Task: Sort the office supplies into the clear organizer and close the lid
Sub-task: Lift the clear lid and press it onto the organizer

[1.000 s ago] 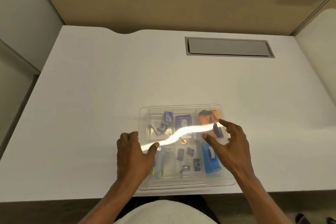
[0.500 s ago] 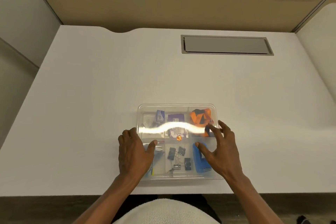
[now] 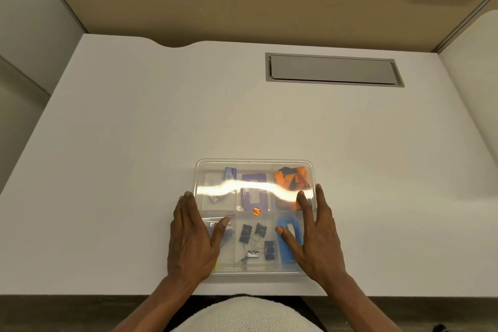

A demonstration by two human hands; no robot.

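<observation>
Pressing flat with fingers spread, the left hand [image 3: 190, 240] covers the organizer's [image 3: 254, 219] left edge and the right hand [image 3: 316, 234] its right edge; neither pinches anything. The clear lid [image 3: 253, 167] lies closed over six compartments near the surface's [image 3: 134, 143] front edge. A glare streak [image 3: 242, 187] hides part of the back row. Black clips [image 3: 254, 234] sit front middle; a blue item [image 3: 287, 244] and orange item [image 3: 291, 178] are partly covered, hard to identify.
</observation>
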